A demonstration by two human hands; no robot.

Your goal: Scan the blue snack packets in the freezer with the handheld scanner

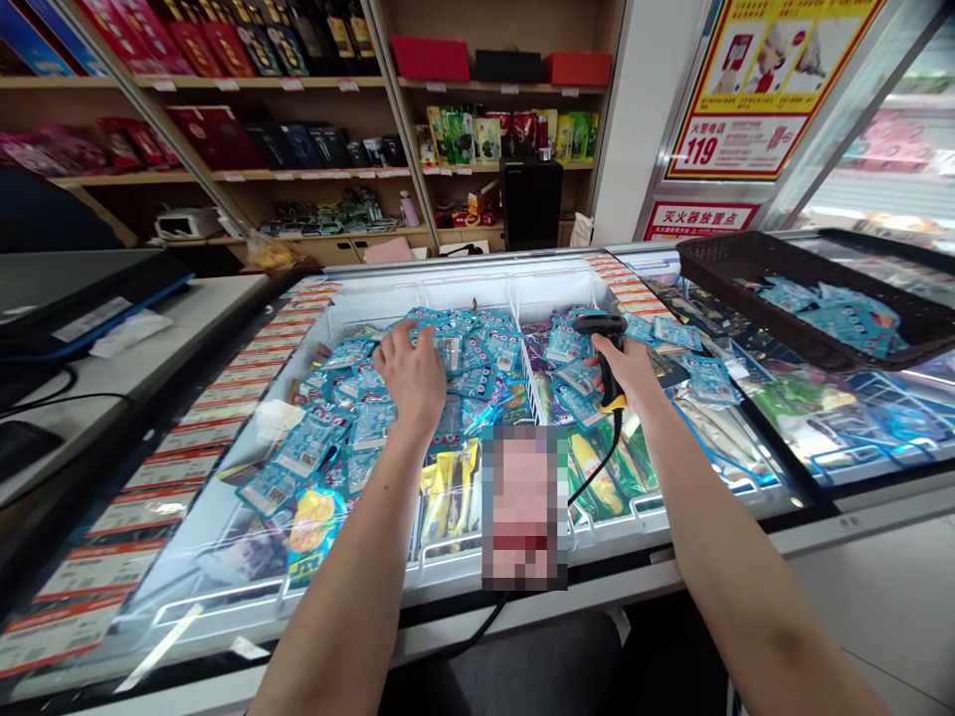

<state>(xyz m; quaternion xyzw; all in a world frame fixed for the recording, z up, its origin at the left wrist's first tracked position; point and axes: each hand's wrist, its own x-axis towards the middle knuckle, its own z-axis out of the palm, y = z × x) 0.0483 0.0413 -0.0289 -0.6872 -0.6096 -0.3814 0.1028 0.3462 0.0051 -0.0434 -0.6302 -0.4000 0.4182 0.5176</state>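
My right hand (628, 366) is wrapped round the grip of a black barcode scanner (601, 328) with a yellow base and a trailing black cable. Its head is over blue packets on the right half of the freezer. My left hand (414, 373) is open, palm down, with curved fingers apart above a spread of small blue packets (371, 423) on the glass lid. Whether the fingertips touch a packet I cannot tell. Several blue packets (710, 380) also lie to the right of the scanner hand.
A dark brown basket (791, 328) holding more blue packets stands at the right. Under the glass, the chest freezer (440, 567) has wire dividers and packaged goods. Price labels (179, 447) line its left edge. Shelves (298, 171) stand behind, and a white counter (160, 343) is at the left.
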